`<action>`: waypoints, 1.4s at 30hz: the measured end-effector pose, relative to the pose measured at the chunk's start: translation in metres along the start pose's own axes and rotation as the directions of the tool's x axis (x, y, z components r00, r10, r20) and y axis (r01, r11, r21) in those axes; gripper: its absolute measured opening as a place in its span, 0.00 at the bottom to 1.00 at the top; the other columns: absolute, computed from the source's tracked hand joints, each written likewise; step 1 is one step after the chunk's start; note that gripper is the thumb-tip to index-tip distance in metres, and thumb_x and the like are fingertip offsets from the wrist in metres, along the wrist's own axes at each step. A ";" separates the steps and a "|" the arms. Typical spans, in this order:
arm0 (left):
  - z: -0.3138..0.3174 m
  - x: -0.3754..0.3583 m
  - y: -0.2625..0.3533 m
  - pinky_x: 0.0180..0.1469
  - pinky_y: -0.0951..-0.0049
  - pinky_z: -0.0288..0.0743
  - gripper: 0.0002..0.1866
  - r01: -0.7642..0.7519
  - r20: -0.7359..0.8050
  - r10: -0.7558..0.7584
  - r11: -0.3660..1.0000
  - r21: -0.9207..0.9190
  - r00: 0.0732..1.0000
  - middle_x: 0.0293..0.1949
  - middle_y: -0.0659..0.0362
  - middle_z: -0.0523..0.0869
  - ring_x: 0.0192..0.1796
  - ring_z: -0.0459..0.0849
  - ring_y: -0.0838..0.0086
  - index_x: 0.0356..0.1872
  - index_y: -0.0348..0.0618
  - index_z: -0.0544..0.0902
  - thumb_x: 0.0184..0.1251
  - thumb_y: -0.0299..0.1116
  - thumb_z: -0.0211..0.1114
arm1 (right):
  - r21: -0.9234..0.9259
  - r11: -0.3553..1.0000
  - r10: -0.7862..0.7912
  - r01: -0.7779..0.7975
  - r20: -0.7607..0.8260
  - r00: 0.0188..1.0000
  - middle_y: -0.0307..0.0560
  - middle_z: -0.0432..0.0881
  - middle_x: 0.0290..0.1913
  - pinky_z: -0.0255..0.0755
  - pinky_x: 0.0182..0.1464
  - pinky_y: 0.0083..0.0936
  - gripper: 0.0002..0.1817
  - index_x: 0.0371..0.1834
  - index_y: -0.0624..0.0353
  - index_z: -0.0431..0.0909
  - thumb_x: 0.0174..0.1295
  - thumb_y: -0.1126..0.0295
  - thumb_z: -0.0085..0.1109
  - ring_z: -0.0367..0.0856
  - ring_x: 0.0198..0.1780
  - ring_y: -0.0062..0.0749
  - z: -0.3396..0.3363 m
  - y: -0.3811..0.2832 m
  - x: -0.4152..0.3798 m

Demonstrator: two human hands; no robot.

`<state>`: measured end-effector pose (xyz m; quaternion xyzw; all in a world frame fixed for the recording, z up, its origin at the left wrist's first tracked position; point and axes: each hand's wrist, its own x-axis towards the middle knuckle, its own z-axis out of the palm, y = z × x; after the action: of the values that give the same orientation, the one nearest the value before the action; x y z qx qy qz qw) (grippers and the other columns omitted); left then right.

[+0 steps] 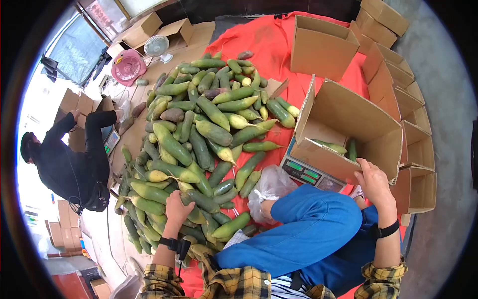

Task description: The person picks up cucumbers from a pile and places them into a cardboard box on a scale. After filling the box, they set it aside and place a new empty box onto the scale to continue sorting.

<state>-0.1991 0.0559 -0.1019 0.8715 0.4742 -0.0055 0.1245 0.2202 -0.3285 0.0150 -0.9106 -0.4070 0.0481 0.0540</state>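
Both grips curl loosely open, left hand (178, 212) on smooth radishes (212, 133), right hand (374, 182) on cardboard (351, 117).

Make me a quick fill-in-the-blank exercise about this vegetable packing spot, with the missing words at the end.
1. The cloth under the pile of vegetables is coloured ____.
2. The person's left hand touches the pile, while the ____ hand touches the box on the scale.
3. The colour of the trousers beside the scale is ____.

Missing words: red; right; blue.
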 end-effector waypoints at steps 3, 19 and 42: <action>-0.004 -0.016 0.013 0.52 0.59 0.71 0.31 -0.116 -0.040 0.117 0.993 0.028 0.992 0.46 0.47 0.76 0.50 0.74 0.51 0.49 0.38 0.74 0.43 0.40 0.75 | 0.018 0.999 -0.027 0.028 -0.020 0.999 0.54 0.81 0.42 0.74 0.47 0.39 0.18 0.53 0.61 0.71 0.61 0.68 0.58 0.80 0.46 0.48 0.000 0.001 -0.001; -0.131 -0.021 0.183 0.53 0.64 0.71 0.25 -0.476 -0.380 0.326 0.770 -0.424 0.866 0.43 0.50 0.77 0.47 0.77 0.57 0.45 0.37 0.76 0.42 0.31 0.74 | -0.001 1.000 0.004 -0.004 -0.015 1.000 0.53 0.81 0.43 0.74 0.49 0.39 0.19 0.53 0.60 0.71 0.60 0.67 0.60 0.80 0.47 0.47 0.007 0.001 -0.006; 0.011 -0.003 0.189 0.55 0.61 0.72 0.25 -0.448 0.218 0.593 0.759 -0.472 0.775 0.47 0.43 0.79 0.52 0.77 0.52 0.52 0.35 0.77 0.59 0.42 0.66 | -0.022 1.000 -0.016 0.015 -0.060 0.998 0.56 0.79 0.36 0.73 0.44 0.45 0.06 0.36 0.62 0.69 0.62 0.72 0.53 0.79 0.41 0.54 0.018 0.012 0.001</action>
<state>-0.0426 -0.0472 -0.0724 0.9101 0.1688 -0.0315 0.3771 0.2269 -0.3345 -0.0041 -0.9090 -0.4127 0.0158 0.0567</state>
